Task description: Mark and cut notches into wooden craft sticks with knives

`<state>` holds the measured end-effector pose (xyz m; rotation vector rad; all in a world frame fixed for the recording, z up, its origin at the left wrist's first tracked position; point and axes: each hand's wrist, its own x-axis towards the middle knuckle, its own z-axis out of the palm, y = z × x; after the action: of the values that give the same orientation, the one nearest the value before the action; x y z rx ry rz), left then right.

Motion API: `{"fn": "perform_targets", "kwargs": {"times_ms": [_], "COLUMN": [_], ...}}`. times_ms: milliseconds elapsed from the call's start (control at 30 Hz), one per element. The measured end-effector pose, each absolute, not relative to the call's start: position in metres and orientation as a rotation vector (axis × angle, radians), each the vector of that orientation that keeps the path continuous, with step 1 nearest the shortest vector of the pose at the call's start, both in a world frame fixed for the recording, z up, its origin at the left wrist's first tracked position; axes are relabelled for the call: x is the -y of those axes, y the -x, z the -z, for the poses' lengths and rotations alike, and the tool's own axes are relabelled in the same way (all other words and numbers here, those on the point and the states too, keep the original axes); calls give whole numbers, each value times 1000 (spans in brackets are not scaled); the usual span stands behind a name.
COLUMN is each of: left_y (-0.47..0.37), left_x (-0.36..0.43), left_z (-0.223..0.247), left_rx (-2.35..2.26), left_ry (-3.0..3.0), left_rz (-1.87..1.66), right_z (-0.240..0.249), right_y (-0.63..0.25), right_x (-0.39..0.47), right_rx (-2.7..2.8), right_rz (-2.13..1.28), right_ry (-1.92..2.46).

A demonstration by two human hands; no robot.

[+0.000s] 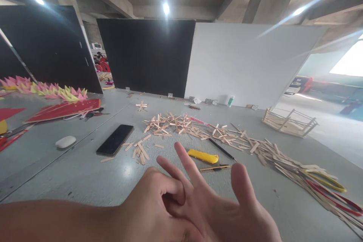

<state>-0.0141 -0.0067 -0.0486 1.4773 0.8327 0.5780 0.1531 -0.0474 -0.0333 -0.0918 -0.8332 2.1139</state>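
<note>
My left hand [154, 200] reaches in from the lower left, its fingers curled and pressed against my right hand. My right hand [215, 208] has its palm turned up, with the thumb and two fingers stretched out; its other fingers are hidden behind the left hand. No tool or stick shows in either hand. Just beyond the right fingertips lie a yellow ridged-edge tool [203, 156] and a thin yellow-and-black tool [214, 168]. A black pen or pencil [222, 149] rests on the table behind them, beside a loose heap of wooden sticks [181, 123].
Left of the heap are a phone [115, 140] and a white rounded case [65, 142]. Scissors with yellow and red handles [326, 181] lie among sticks at right, near a small stick frame [289, 123]. Black and white panels [244, 60] stand behind. Folded paper pieces [51, 90] sit far left.
</note>
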Motion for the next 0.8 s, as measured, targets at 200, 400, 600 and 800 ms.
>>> {"fn": "perform_targets", "kwargs": {"times_ms": [200, 400, 600, 800], "left_y": [5, 14, 17, 28], "left_x": [4, 1, 8, -2], "left_z": [37, 28, 44, 42], "left_rx": [-786, -759, -757, -348], "left_ry": [-1464, -1807, -2073, -2786], "left_rz": [-527, -609, -892, -1117], "right_z": [36, 35, 33, 39], "right_y": [-164, -169, -169, -170], "right_x": [34, 22, 19, 21], "right_rx": [793, 800, 751, 748], "right_rz": [-2141, -2166, -2175, -2192], "right_ry": [130, 129, 106, 51]}}
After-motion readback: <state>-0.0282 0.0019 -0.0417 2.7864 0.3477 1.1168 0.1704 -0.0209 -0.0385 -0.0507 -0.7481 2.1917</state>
